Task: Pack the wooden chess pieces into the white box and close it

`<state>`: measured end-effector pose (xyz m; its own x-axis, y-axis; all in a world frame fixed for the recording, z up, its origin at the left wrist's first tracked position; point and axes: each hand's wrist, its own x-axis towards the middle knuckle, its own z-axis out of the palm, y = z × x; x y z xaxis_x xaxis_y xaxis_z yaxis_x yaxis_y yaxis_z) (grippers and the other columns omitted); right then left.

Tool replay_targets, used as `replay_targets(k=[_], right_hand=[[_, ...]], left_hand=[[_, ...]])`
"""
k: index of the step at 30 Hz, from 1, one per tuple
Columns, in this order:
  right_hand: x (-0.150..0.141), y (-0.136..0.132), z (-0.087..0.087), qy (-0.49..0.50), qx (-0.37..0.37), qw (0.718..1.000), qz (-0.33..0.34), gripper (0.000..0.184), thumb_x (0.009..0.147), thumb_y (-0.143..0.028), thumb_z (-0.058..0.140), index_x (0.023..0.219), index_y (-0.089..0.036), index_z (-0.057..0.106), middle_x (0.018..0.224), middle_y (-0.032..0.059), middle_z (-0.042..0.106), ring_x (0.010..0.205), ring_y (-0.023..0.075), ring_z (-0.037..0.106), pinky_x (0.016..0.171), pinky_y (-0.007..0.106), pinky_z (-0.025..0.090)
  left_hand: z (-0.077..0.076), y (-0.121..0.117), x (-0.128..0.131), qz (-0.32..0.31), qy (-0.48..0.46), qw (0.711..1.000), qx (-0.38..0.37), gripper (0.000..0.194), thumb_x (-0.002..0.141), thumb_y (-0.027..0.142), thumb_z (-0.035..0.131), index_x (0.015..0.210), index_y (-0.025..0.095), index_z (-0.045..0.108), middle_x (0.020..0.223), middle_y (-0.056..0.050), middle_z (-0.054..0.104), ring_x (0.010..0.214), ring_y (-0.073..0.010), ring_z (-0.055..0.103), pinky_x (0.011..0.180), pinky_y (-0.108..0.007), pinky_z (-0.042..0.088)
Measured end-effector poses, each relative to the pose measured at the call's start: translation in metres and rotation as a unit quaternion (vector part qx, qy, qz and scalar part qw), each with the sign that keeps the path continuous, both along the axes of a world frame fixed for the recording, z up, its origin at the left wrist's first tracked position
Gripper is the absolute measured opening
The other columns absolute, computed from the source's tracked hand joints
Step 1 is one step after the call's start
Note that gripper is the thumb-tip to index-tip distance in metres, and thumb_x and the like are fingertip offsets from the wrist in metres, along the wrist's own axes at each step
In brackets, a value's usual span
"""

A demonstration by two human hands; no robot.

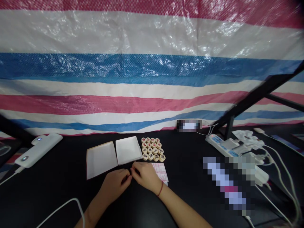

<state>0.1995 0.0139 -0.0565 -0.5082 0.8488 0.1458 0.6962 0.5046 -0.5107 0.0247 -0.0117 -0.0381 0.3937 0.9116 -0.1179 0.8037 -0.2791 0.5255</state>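
My left hand (115, 183) and my right hand (146, 176) meet over the black table, fingers curled and fingertips close together. Anything between those fingers is too small or hidden to make out. Just beyond them stands a white open box (129, 150), and to its left lies a shallow box lid (101, 160) with its inside facing up. Several round xiangqi pieces (152, 148) are set in a square block right of the white box, red characters at the back and black in front. A folded paper (161, 171) with pink lines lies partly behind my right hand.
A white device (39, 150) with a cable lies on the left. To the right are a power strip (222, 145) with plugged chargers and tangled cables, plus a blurred-out device (224, 183). A striped plastic sheet (133, 66) hangs behind the black table (185, 196).
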Motion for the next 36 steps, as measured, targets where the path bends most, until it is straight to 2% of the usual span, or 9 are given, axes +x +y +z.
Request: replay_targets(k=[36], right_hand=[[-0.0001, -0.0012, 0.0037, -0.002, -0.004, 1.000, -0.001, 0.013, 0.088, -0.019, 0.052, 0.076, -0.019, 0.055, 0.072, -0.0007, 0.064, 0.065, 0.0119, 0.057, 0.059, 0.024, 0.028]], left_hand=[[0.0025, -0.0015, -0.0004, 0.000, -0.011, 1.000, 0.007, 0.026, 0.090, 0.029, 0.042, 0.069, 0.020, 0.055, 0.070, 0.001, 0.061, 0.064, -0.0139, 0.055, 0.061, -0.025, 0.033]])
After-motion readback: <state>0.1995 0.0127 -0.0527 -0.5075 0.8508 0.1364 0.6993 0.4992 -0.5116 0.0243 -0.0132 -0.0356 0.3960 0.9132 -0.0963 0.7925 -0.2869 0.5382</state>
